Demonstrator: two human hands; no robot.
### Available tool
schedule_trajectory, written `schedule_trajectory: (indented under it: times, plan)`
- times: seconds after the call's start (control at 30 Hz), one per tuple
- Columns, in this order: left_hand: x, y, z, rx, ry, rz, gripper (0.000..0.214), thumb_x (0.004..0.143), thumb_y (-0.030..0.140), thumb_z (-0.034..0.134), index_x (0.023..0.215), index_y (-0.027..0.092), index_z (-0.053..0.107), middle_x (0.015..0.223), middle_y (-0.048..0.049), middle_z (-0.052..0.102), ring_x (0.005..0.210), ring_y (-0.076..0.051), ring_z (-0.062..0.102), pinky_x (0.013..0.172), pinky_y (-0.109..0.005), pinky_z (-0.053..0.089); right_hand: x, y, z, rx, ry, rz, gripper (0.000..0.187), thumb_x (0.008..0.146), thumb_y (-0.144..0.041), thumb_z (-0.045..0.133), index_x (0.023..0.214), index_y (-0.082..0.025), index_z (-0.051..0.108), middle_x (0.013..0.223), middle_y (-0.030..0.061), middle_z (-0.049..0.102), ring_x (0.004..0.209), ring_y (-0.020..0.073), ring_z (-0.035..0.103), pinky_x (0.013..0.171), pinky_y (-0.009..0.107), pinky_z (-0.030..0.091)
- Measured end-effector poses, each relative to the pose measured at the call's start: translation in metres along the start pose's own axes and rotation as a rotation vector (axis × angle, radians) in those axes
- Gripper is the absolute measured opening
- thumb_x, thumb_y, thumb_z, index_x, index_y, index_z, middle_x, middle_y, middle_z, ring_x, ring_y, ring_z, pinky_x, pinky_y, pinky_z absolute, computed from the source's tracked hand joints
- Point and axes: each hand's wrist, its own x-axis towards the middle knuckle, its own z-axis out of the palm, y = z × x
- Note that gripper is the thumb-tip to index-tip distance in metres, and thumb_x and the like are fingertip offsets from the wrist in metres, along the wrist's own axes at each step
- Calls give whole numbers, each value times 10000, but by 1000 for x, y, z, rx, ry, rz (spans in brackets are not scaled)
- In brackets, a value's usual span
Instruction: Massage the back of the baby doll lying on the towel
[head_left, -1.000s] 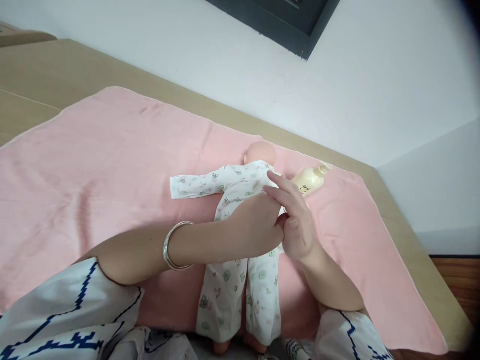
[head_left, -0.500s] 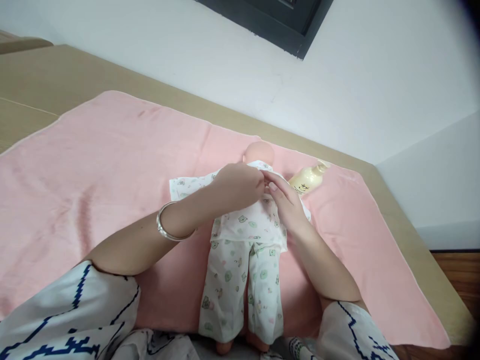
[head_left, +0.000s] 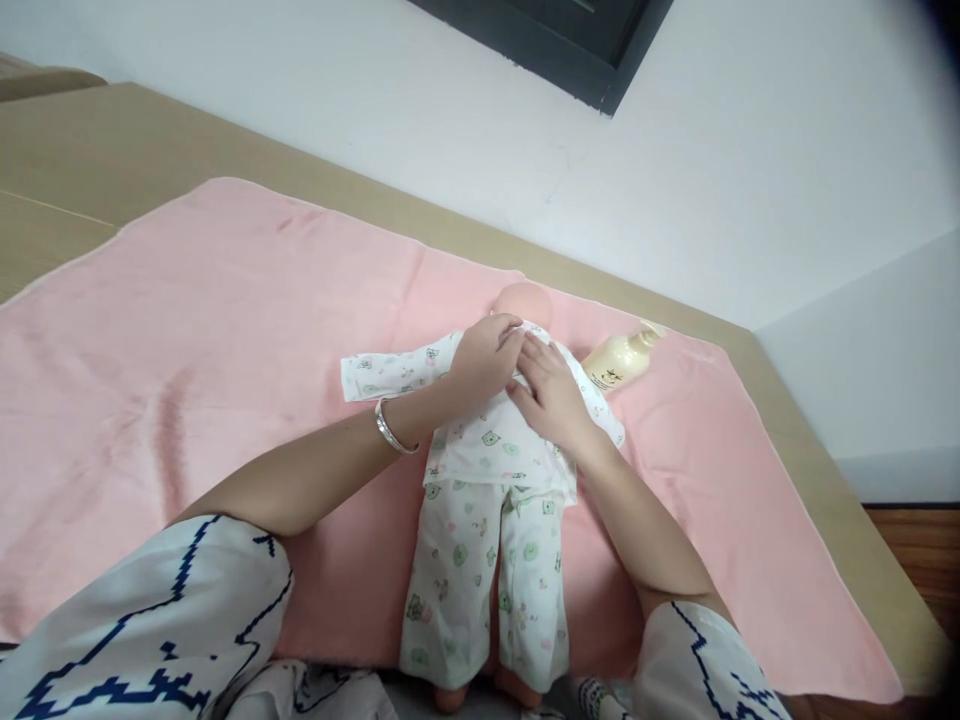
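A baby doll [head_left: 523,300] in a white printed top [head_left: 495,440] and matching trousers [head_left: 454,560] lies stretched out, its bare feet towards me. No face shows on its rounded head. My right hand [head_left: 553,395] rests on the upper part of the top, fingers out and thumb apart. Beside it, my left hand [head_left: 484,365], with a silver bangle [head_left: 388,425] on the wrist, lies over the doll's shoulder area. Its fingers bend loosely and come close to the right fingertips; their tips are partly hidden. Neither hand shows anything held.
A cream pump bottle [head_left: 619,360] lies tilted right of the doll's head. Under both spreads a pink blanket [head_left: 247,300] on a tan table [head_left: 90,140]. A white wall [head_left: 300,90] with a dark frame [head_left: 585,60] rises behind.
My hands were close together above the doll's upper body with fingers bunched. They have come down on the top; the right has spread flatter and the left has turned, fingers pointing farther away.
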Motion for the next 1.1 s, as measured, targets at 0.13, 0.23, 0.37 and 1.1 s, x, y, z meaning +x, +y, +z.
schedule_trajectory:
  times: [0.13, 0.23, 0.37, 1.1]
  plan:
    - [2, -22, 6, 212, 105, 217, 196, 933, 224, 459, 931, 218, 655, 1035, -59, 728, 1055, -244, 657, 995, -417, 512, -3, -6, 6, -54, 5, 205, 632, 1018, -382, 391, 1562, -62, 353, 1665, 196, 286, 1574, 353, 203, 1267, 591, 219]
    - [-1, -30, 7, 252, 138, 293, 279, 1007, 284, 375, 994, 237, 650, 1061, -73, 736, 1050, -229, 672, 978, -409, 537, -6, -14, 5, -101, -56, 83, 602, 992, -291, 393, 1552, -72, 383, 1656, 161, 330, 1577, 354, 188, 1288, 585, 148]
    - [-4, -34, 8, 229, 162, 363, 360, 1047, 346, 304, 1025, 240, 647, 1091, -89, 738, 1062, -222, 678, 988, -409, 539, 3, 3, -1, -32, -78, 98, 560, 1016, -345, 390, 1556, -195, 400, 1671, 86, 316, 1570, 308, 238, 1273, 596, 178]
    - [3, -42, 9, 562, 157, 460, 274, 832, 88, 468, 998, 174, 669, 1034, -103, 643, 1054, -255, 601, 980, -420, 520, -10, -18, 10, -317, 34, 370, 609, 1052, -357, 289, 1508, 31, 405, 1523, 319, 465, 1466, 409, 414, 1199, 539, 317]
